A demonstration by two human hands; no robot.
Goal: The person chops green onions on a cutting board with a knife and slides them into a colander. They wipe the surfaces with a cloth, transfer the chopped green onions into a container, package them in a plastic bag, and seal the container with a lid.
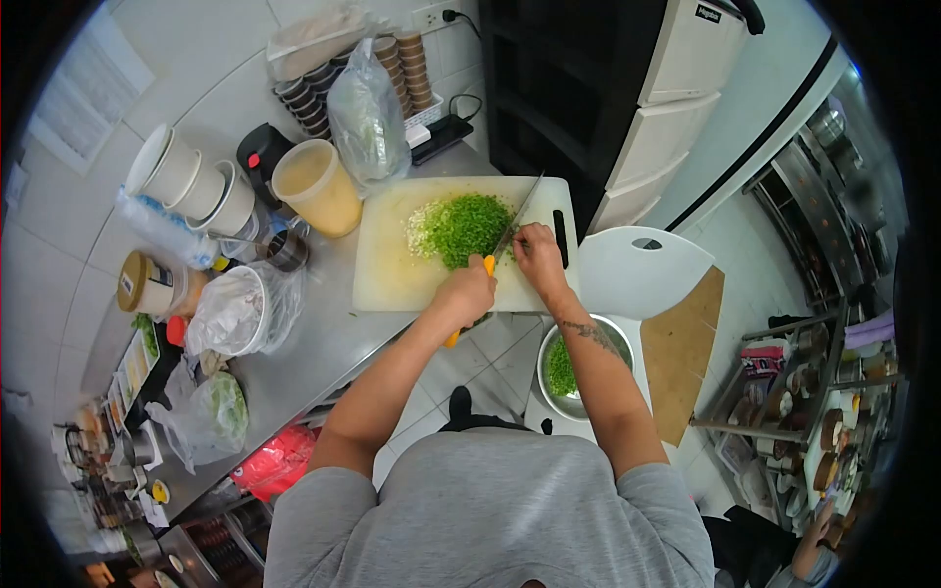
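Observation:
A white cutting board (pixel 387 274) lies on the metal counter, bearing a pile of chopped green herbs (pixel 475 223) with paler bits on its left side. My left hand (pixel 469 292) is closed around the yellow handle of a knife (pixel 510 230), whose blade points away and to the right, along the pile's right edge. Beside the blade, my right hand (pixel 537 257) has its fingers bent together near the board's right end; what they hold, if anything, is hidden. Below the board, a metal bowl (pixel 542 377) holds more chopped greens, partly behind my right forearm.
A plastic tub (pixel 328 191), a clear bag (pixel 368 118), stacked cups and white containers (pixel 211 191) stand behind and left of the board. Bagged greens (pixel 223 407) lie on the left counter. A white chair (pixel 642 269) is at right; part of another person shows at lower right.

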